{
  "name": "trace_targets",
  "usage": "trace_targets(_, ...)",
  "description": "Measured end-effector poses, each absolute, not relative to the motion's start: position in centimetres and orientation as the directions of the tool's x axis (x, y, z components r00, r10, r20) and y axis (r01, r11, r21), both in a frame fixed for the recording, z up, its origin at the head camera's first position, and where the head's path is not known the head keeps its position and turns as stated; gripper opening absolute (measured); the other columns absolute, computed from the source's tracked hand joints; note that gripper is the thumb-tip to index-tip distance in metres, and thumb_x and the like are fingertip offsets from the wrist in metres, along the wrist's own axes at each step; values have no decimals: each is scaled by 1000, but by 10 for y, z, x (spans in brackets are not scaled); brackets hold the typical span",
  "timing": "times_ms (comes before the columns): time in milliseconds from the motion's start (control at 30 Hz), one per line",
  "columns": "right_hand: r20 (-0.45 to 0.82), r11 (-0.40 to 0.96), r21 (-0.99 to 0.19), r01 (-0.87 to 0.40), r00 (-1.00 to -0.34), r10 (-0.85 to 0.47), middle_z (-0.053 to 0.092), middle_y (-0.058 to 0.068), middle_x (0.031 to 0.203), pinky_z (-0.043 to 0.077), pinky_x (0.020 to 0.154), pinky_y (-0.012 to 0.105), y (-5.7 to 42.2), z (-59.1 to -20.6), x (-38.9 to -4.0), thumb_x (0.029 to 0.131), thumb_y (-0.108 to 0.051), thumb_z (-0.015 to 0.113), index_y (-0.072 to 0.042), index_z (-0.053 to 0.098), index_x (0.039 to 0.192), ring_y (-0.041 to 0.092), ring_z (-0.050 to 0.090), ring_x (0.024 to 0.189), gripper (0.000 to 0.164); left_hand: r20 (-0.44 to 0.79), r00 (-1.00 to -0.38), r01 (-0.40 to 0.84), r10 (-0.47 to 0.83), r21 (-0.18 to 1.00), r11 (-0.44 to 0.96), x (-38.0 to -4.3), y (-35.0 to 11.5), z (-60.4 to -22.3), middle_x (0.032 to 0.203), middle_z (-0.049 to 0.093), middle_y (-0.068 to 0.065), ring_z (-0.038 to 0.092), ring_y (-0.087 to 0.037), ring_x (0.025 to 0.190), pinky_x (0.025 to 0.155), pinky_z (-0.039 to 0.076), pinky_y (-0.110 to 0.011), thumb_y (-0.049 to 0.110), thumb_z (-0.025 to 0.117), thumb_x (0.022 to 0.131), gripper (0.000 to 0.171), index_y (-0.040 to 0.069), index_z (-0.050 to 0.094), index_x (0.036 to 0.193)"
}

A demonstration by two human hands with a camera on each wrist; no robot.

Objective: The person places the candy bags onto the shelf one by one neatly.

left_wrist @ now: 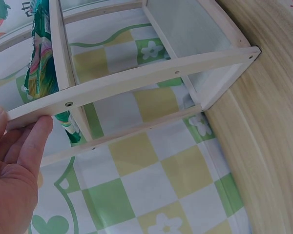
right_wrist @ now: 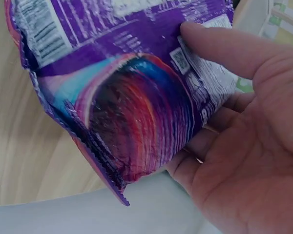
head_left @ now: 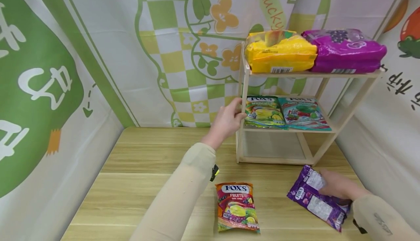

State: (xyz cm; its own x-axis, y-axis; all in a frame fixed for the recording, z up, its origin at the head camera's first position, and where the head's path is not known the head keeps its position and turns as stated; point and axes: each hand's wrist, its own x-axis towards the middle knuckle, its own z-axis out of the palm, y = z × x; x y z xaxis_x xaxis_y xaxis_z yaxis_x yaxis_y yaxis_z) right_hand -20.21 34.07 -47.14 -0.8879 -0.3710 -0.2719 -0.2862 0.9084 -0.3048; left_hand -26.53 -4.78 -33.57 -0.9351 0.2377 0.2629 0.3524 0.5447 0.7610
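Note:
With my left hand (head_left: 228, 120) I grip the left front post of a small wooden shelf rack (head_left: 243, 98); in the left wrist view, thumb and fingers pinch that post. A purple candy bag (head_left: 316, 199) is in my right hand (head_left: 339, 185), low in front of the rack at the right. The right wrist view shows the thumb on one face of the bag and the fingers behind it. An orange-red FOX'S Fruits candy bag (head_left: 237, 207) lies face up on the table between my arms.
On the rack's top lie a yellow bag (head_left: 280, 53) and a magenta bag (head_left: 344, 51). Its middle shelf holds a green-yellow FOX'S bag (head_left: 265, 112) and a teal FOX'S bag (head_left: 303, 113). A printed curtain (head_left: 193, 98) hangs behind the wooden table (head_left: 147, 164).

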Motion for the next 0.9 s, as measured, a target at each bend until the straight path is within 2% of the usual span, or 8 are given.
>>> trace_targets(133,-267,907,-292,-302,-885,-381,58,44,114,50,94,67,340,-464,-203,80,-8,78,27,44,126,58,60,105,67,260,-936,349,236,758,551,-265,-48,-335,124,70,-20,70,-28,114,86,61,-33,12,65,101,39,9,52,138)
trace_targets(333,-215,919,-247,-307,-907,-362,66,25,93,58,76,59,337,-451,-203,83,-5,74,13,51,115,41,67,85,44,262,-935,353,238,753,556,-265,-48,-335,124,70,-20,70,-28,114,88,61,-33,12,64,101,38,9,52,137)
trace_targets(533,-159,944,-156,-292,-935,-316,68,27,97,57,66,60,333,-444,-199,87,-9,74,8,52,122,44,68,81,44,268,-933,359,241,751,554,-266,-47,-336,124,70,-20,70,-28,115,91,60,-36,11,65,101,39,8,52,137)
trace_targets(633,-92,942,-120,-314,-941,-326,69,24,92,56,60,57,329,-443,-196,87,-7,74,9,53,123,41,68,76,44,266,-934,355,237,754,553,-266,-47,-336,124,70,-20,70,-28,115,92,60,-36,11,65,101,38,9,52,137)
trace_targets(800,91,926,-4,-378,-922,-376,67,17,79,51,44,48,320,-448,-191,89,3,66,6,57,117,32,64,59,29,262,-938,345,226,764,546,-266,-47,-336,124,70,-20,70,-29,114,90,60,-35,10,65,100,39,9,53,137)
trace_targets(900,158,915,64,-399,-901,-404,65,17,77,48,38,45,314,-452,-187,92,6,61,4,58,111,31,62,56,20,261,-939,342,224,766,544,-266,-47,-336,124,70,-20,70,-29,114,89,61,-34,10,65,100,39,9,53,137)
